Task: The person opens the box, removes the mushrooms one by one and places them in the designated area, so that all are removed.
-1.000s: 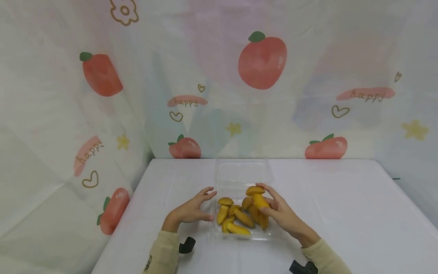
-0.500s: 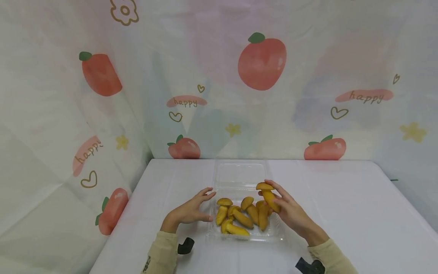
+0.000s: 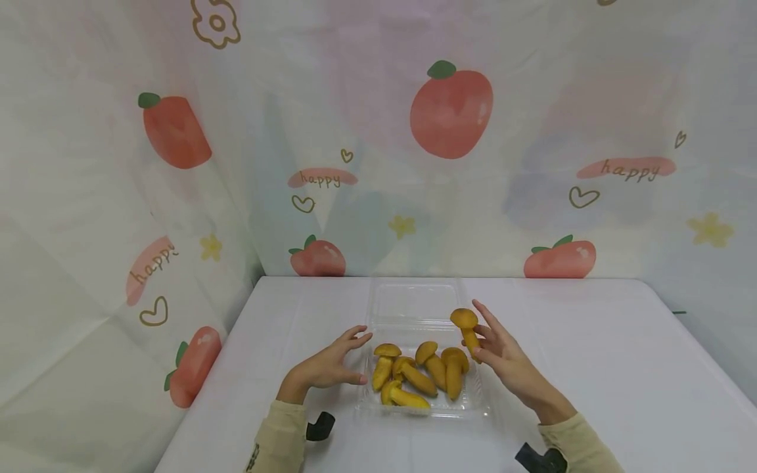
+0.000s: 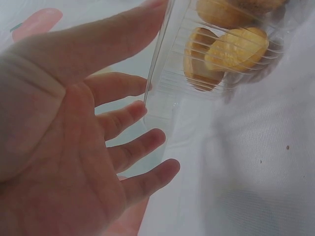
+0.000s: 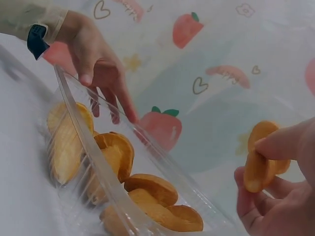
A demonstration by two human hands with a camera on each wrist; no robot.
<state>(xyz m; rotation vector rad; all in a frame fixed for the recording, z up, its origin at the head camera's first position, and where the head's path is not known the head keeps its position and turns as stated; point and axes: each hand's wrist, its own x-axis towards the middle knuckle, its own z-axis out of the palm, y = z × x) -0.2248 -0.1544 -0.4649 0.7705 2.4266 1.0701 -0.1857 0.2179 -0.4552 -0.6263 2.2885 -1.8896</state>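
Observation:
My right hand (image 3: 511,371) pinches a yellow-brown mushroom (image 3: 464,320) by its stem, cap up, above the right edge of a clear plastic box (image 3: 440,412). In the right wrist view, thumb and fingers close around that mushroom (image 5: 261,157). Several more mushrooms (image 3: 418,378) lie inside the box, stems mostly toward the person. At the box's left side, my left hand (image 3: 322,368) has its fingers spread and holds nothing. The left wrist view shows the left hand (image 4: 74,132) beside the box wall, with fingertips at its rim; whether they touch it I cannot tell.
The box's clear lid (image 3: 416,300) lies folded back behind it on the white tabletop (image 3: 591,368). A printed cloth (image 3: 378,118) with red fruit hangs behind and to the left. Black wrist mounts (image 3: 321,426) sit at both cuffs.
My right hand has moved right and slightly up with its mushroom, from over the others to the box's right edge. The cap of the rightmost mushroom has come into sight. My left hand stays put.

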